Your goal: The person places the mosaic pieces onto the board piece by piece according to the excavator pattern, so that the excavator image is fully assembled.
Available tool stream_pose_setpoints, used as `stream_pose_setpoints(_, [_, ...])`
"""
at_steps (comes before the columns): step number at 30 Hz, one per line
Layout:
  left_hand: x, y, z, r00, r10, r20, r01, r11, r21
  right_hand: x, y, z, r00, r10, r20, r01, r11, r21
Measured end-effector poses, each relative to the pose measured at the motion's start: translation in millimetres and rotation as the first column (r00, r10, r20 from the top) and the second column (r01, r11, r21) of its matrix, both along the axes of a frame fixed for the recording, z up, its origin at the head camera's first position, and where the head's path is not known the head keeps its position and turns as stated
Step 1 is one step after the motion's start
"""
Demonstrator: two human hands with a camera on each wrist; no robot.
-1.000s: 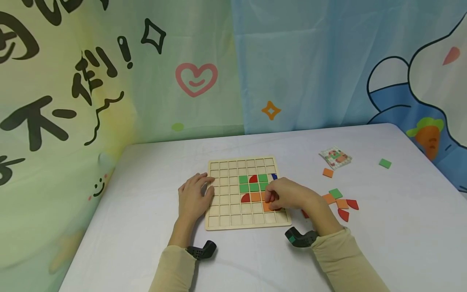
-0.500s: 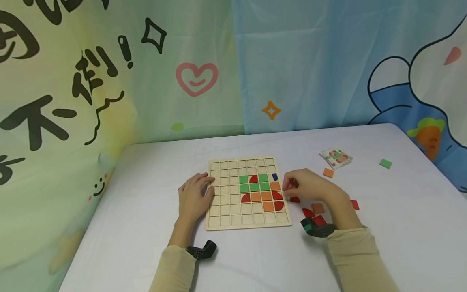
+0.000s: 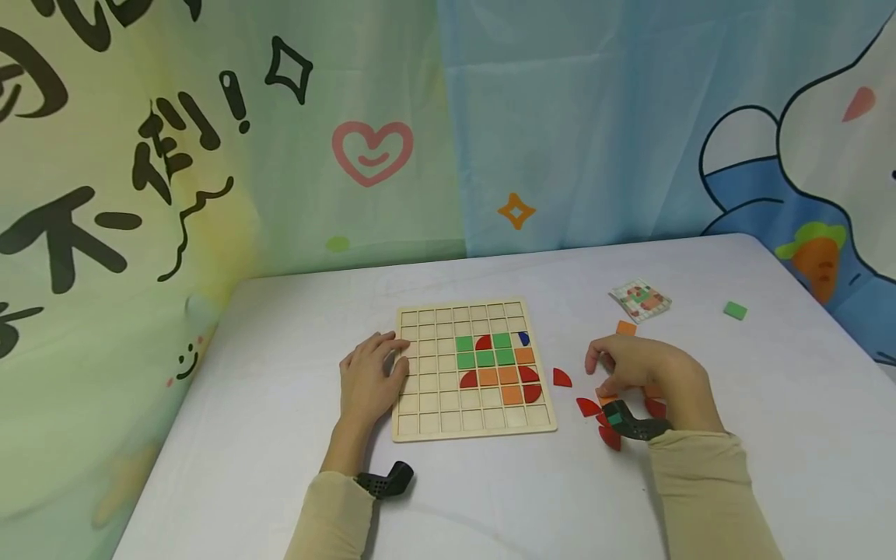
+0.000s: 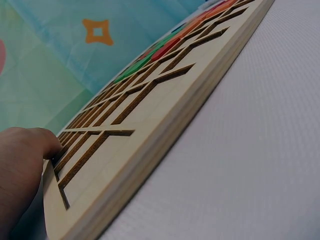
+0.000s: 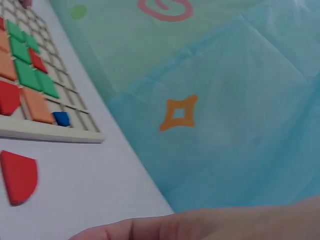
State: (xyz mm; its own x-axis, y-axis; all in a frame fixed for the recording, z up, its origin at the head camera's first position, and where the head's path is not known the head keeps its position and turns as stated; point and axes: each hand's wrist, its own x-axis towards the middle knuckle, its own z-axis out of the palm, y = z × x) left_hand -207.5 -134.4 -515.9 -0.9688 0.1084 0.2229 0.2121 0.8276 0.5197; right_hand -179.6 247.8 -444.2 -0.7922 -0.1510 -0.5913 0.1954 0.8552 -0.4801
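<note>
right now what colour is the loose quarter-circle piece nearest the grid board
Red; the quarter-circle piece shows best in the right wrist view.

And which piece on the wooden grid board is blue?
The small rounded blue piece in the rightmost column of the wooden grid board; the others are red, green or orange.

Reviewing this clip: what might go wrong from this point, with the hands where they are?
First, the right hand is among loose pieces, and its black wrist device appears close to red quarter-round pieces; it might nudge them.

Second, the left hand rests at the edge of the wooden board; a push there could slide it.

Third, a green tile lies apart from the others and may be overlooked.
</note>
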Motion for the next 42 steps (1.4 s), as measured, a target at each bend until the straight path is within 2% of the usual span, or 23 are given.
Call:
stream_pose_setpoints(4, [-0.4, 0.6, -0.4, 1.000, 0.000, -0.004, 0.000, 1.000, 0.004, -3.1, -2.9, -2.1, 0.999, 0.040, -0.021, -0.039, 0.998, 0.046])
stream_pose_setpoints(13, [0.5, 0.5, 0.5, 1.000, 0.001, -0.007, -0.001, 1.000, 0.004, -12.3, -2.6, -11.5, 0.992, -0.004, -0.125, 0.004, 1.000, 0.005])
stream_pose_setpoints(18, [0.7, 0.6, 1.1, 1.000, -0.002, -0.001, 0.002, 1.000, 0.001, -9.1, -1.3, -8.8, 0.997, -0.036, -0.072, 0.032, 0.998, -0.047])
stream_pose_setpoints(21, [0.7, 0.2, 1.5, 1.000, -0.002, -0.003, 0.002, 1.000, 0.002, -9.8, -3.2, -8.4, 0.996, -0.021, -0.089, 0.016, 0.999, -0.051])
stream_pose_setpoints(27, [0.3, 0.1, 0.6, 1.000, 0.001, -0.002, -0.001, 1.000, -0.004, -17.6, -7.9, -13.8, 0.964, 0.039, -0.263, -0.040, 0.999, -0.001])
stream_pose_setpoints(30, [0.3, 0.1, 0.3, 1.000, 0.001, -0.005, -0.001, 1.000, -0.006, -19.9, -9.5, -15.6, 0.949, 0.049, -0.313, -0.053, 0.999, -0.005])
stream_pose_setpoints(36, [0.3, -0.3, 0.5, 1.000, -0.003, -0.003, 0.003, 1.000, 0.005, -21.2, -14.2, -18.7, 0.933, 0.056, -0.356, -0.059, 0.998, 0.002])
stream_pose_setpoints(42, [0.5, -0.7, 0.4, 1.000, -0.002, 0.004, 0.002, 1.000, 0.007, -23.0, -19.6, -22.5, 0.928, 0.042, -0.371, -0.045, 0.999, -0.001])
